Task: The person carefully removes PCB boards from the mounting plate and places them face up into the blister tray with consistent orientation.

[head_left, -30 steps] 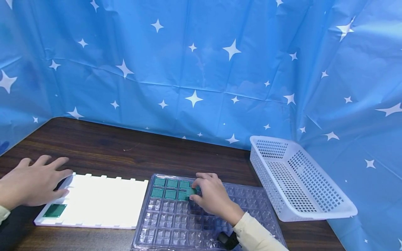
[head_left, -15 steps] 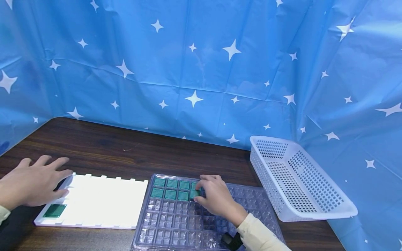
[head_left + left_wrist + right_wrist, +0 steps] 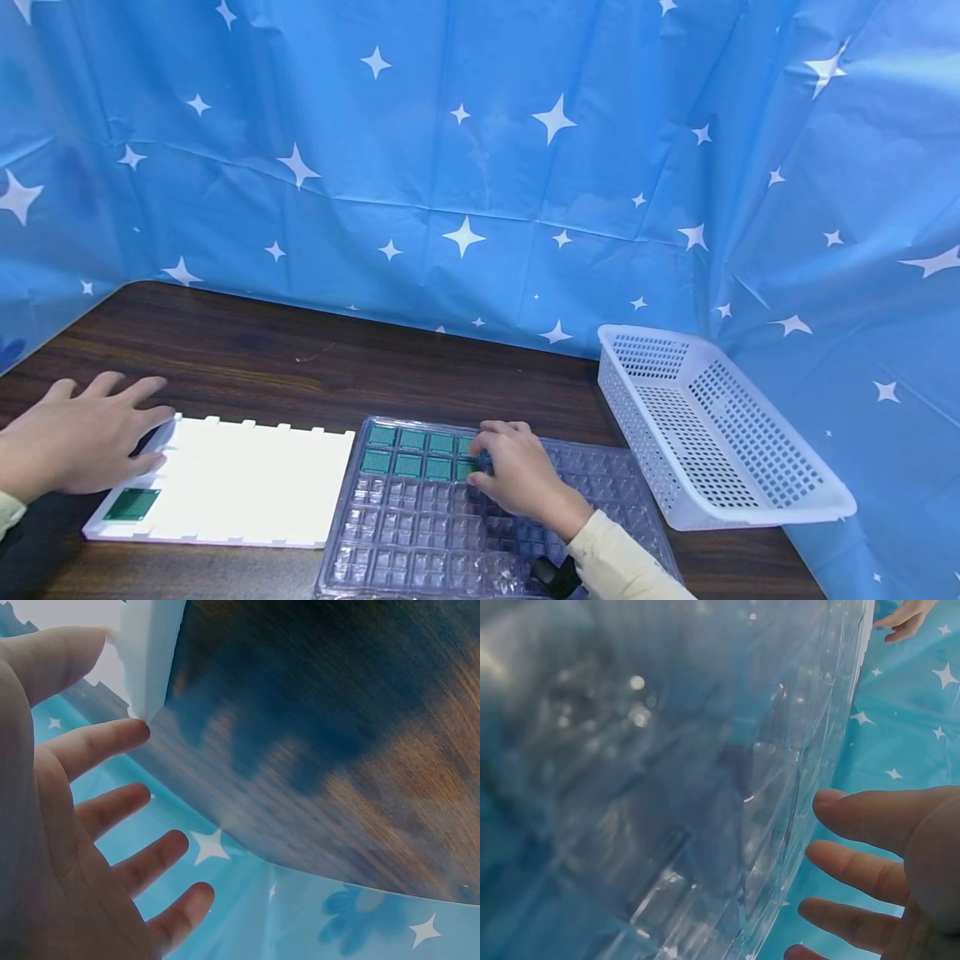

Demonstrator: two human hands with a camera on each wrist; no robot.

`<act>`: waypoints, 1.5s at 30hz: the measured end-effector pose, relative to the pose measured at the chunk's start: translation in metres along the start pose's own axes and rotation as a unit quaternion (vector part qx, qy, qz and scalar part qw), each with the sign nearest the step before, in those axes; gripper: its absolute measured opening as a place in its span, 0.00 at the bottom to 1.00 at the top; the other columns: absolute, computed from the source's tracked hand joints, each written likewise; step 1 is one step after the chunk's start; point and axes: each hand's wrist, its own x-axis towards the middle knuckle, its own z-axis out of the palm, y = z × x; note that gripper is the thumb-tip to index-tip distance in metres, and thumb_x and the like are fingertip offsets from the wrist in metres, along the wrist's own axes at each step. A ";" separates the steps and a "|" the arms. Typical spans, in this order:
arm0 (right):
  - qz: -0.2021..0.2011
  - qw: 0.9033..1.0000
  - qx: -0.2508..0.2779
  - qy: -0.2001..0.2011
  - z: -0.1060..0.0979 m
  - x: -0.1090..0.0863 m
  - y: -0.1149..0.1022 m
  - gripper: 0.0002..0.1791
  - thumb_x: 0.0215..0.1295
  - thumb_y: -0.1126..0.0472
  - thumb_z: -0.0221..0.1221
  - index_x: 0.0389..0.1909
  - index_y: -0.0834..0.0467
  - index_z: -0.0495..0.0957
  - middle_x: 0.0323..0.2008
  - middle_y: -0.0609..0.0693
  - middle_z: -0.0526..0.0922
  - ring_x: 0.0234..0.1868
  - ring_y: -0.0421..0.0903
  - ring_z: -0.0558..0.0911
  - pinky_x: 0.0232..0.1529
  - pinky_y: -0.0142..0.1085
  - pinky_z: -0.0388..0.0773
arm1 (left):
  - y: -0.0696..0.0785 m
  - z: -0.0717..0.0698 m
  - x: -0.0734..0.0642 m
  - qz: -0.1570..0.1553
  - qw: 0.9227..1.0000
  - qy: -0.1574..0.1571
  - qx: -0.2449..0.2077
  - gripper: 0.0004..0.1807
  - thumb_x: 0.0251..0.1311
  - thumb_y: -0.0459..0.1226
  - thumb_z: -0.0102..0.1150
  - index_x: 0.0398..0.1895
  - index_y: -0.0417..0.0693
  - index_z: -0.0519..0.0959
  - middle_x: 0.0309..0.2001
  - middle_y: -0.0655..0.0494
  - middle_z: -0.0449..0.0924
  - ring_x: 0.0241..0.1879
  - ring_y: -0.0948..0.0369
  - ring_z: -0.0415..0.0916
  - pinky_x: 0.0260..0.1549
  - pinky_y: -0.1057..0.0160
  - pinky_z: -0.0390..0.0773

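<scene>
My left hand point(image 3: 82, 437) lies with spread fingers at the left end of a white slab with notched edges point(image 3: 247, 483). In the left wrist view its thumb and index fingertips point(image 3: 135, 731) meet the slab's edge. A green circuit board point(image 3: 132, 504) sits on the slab's lower left corner. My right hand point(image 3: 517, 471) is over a clear plastic tray of square pockets point(image 3: 401, 529), its fingertips beside a small green circuit board point(image 3: 467, 470) in the second row. In the right wrist view its fingers point(image 3: 855, 870) are loosely extended with nothing between them.
Several more small green circuit boards point(image 3: 407, 465) fill the tray's upper left pockets. A white perforated basket point(image 3: 645, 442) stands on the right of the dark wooden table point(image 3: 247, 358). A blue curtain with white stars point(image 3: 420, 150) hangs behind.
My right hand has set the small green circuit board down into a pocket of the second row, let it go and shifted slightly right. My left hand has stayed in place.
</scene>
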 end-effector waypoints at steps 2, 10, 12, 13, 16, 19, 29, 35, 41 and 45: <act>0.000 1.000 -0.004 0.000 0.000 0.000 0.000 0.15 0.61 0.53 0.67 0.46 0.55 0.84 0.64 0.56 0.76 0.65 0.58 0.73 0.64 0.55 0.70 | 0.000 0.000 0.000 -0.001 1.000 0.000 0.000 0.35 0.48 0.60 0.66 0.50 0.42 0.80 0.58 0.28 0.69 0.53 0.28 0.65 0.50 0.26 0.68; 0.002 1.000 -0.014 -0.001 0.000 0.000 -0.001 0.15 0.60 0.52 0.67 0.45 0.54 0.84 0.64 0.56 0.76 0.65 0.58 0.73 0.65 0.55 0.70 | 0.000 0.000 -0.001 -0.001 1.000 -0.001 -0.004 0.35 0.48 0.60 0.66 0.50 0.42 0.80 0.59 0.28 0.68 0.54 0.28 0.64 0.51 0.25 0.67; 0.003 1.000 -0.013 -0.004 0.000 0.000 -0.002 0.15 0.60 0.52 0.67 0.45 0.54 0.84 0.64 0.55 0.76 0.65 0.58 0.73 0.65 0.55 0.70 | 0.000 0.000 -0.001 -0.001 1.000 -0.001 -0.004 0.35 0.48 0.60 0.66 0.50 0.42 0.80 0.59 0.28 0.68 0.54 0.28 0.64 0.51 0.25 0.66; 0.002 1.000 -0.014 -0.006 -0.001 0.001 -0.003 0.15 0.61 0.52 0.67 0.45 0.54 0.84 0.64 0.55 0.76 0.65 0.58 0.73 0.64 0.55 0.70 | 0.000 0.000 -0.001 0.000 1.000 -0.001 -0.004 0.35 0.48 0.60 0.66 0.50 0.42 0.80 0.59 0.28 0.68 0.54 0.28 0.64 0.51 0.25 0.67; -0.001 1.000 -0.014 -0.012 -0.001 0.002 -0.008 0.15 0.61 0.52 0.67 0.46 0.53 0.84 0.65 0.55 0.75 0.65 0.58 0.73 0.64 0.55 0.71 | 0.000 0.000 -0.001 0.000 1.000 -0.001 -0.003 0.35 0.48 0.60 0.66 0.50 0.42 0.80 0.59 0.28 0.69 0.54 0.28 0.64 0.51 0.25 0.67; -0.007 1.000 -0.015 -0.019 -0.002 0.003 -0.014 0.15 0.61 0.51 0.66 0.46 0.53 0.83 0.65 0.54 0.74 0.65 0.57 0.72 0.64 0.55 0.71 | 0.000 -0.001 -0.001 0.001 1.000 0.000 -0.005 0.35 0.48 0.60 0.66 0.50 0.42 0.80 0.59 0.28 0.68 0.54 0.27 0.64 0.50 0.25 0.67; -0.030 0.999 -0.022 -0.019 -0.005 0.009 -0.031 0.16 0.62 0.50 0.65 0.48 0.52 0.83 0.65 0.53 0.75 0.67 0.52 0.72 0.67 0.52 0.69 | 0.000 0.002 0.000 0.000 1.000 0.005 0.001 0.35 0.48 0.60 0.67 0.50 0.42 0.80 0.59 0.28 0.69 0.54 0.27 0.64 0.51 0.25 0.67; -0.045 0.999 -0.021 -0.017 -0.006 0.012 -0.040 0.15 0.63 0.50 0.65 0.48 0.51 0.83 0.66 0.51 0.75 0.68 0.49 0.72 0.69 0.51 0.67 | 0.000 0.003 0.001 -0.001 1.000 0.004 -0.003 0.35 0.49 0.59 0.66 0.50 0.42 0.80 0.59 0.28 0.68 0.54 0.28 0.64 0.51 0.25 0.67; -0.062 0.998 -0.017 -0.017 -0.007 0.015 -0.051 0.15 0.63 0.50 0.64 0.49 0.51 0.83 0.65 0.51 0.75 0.68 0.48 0.72 0.68 0.50 0.68 | 0.001 0.003 0.002 -0.001 1.000 0.008 -0.002 0.34 0.49 0.59 0.67 0.49 0.42 0.81 0.59 0.28 0.69 0.54 0.28 0.65 0.50 0.25 0.68; -0.065 0.997 -0.022 -0.021 -0.007 0.017 -0.060 0.16 0.64 0.49 0.64 0.49 0.50 0.83 0.66 0.51 0.74 0.69 0.48 0.71 0.69 0.50 0.67 | 0.001 0.003 0.002 -0.002 1.000 0.007 -0.004 0.33 0.49 0.58 0.67 0.49 0.42 0.81 0.59 0.28 0.69 0.54 0.28 0.65 0.50 0.25 0.67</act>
